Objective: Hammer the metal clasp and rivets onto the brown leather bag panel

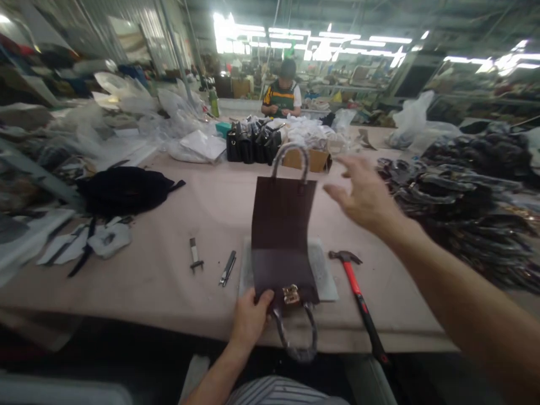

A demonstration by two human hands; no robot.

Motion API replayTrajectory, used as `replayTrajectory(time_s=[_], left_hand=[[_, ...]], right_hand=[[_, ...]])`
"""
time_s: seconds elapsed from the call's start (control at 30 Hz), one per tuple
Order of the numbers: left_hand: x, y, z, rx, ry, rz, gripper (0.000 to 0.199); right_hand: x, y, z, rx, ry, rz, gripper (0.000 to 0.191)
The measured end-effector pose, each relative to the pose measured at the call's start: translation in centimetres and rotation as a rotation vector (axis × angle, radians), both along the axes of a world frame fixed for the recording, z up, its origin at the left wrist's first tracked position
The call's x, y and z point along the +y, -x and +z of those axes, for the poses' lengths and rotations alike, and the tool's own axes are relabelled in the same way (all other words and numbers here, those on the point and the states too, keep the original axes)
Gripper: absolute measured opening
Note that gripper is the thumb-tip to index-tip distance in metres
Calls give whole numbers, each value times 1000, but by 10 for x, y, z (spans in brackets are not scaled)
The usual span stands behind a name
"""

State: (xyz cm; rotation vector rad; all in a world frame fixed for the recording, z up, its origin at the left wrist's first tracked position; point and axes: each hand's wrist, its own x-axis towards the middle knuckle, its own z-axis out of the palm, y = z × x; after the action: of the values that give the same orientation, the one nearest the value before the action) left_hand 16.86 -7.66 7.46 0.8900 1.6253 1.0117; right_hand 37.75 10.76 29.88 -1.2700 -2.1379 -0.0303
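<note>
A dark brown handbag panel [282, 225] with a looped handle at each end lies over a pale slab [324, 270] in front of me. My left hand [250, 315] pinches its near left corner, thumb on top, beside a gold clasp [291, 293]. The near handle [300, 354], wrapped in clear film, hangs past the table edge. My right hand [358, 188] is in the air to the right of the panel's far end, fingers spread, holding nothing. A hammer [354, 287] with a red and black handle lies right of the slab.
Left of the slab lie a black-handled tool [228, 269] and a small metal tool [194, 256]. A black cloth item [126, 190] is farther left. Black bags [253, 143] and a cardboard box [307, 160] stand behind. Film-wrapped pieces [459, 197] pile up right. A co-worker [282, 95] sits beyond.
</note>
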Motion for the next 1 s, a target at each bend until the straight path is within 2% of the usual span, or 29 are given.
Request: replayTrajectory(time_s=[0.07, 0.17, 0.23, 0.3, 0.43, 0.53, 0.6, 0.73, 0.8, 0.93, 1.0], left_hand=[[16, 7, -2, 167, 62, -18, 19], [31, 15, -4, 238, 171, -87, 15], [35, 20, -4, 215, 250, -161, 16], [38, 23, -3, 225, 296, -227, 16], [49, 28, 1, 278, 323, -294, 16], [55, 30, 4, 324, 332, -336, 15], [52, 30, 5, 444, 286, -378, 16], [31, 28, 7, 960, 127, -378, 20], [21, 28, 4, 1088, 40, -355, 20], [15, 32, -8, 1084, -271, -400, 14], [19, 33, -15, 1005, -406, -421, 16]], right_hand=[[-15, 13, -61, -75, 152, 42, 50], [-57, 22, -151, -153, 450, 102, 43], [-89, 20, -193, -170, 521, 124, 40], [-116, 16, -218, -163, 520, 132, 42], [-147, 11, -240, -91, 400, 124, 51], [-157, 13, -250, -28, 337, 74, 50], [-160, 16, -254, 7, 315, 46, 47], [-160, 20, -255, 26, 297, 25, 39], [-157, 20, -253, 20, 304, 15, 34], [-148, 16, -248, 35, 318, 21, 24], [-142, 15, -246, 3, 319, 47, 27]])
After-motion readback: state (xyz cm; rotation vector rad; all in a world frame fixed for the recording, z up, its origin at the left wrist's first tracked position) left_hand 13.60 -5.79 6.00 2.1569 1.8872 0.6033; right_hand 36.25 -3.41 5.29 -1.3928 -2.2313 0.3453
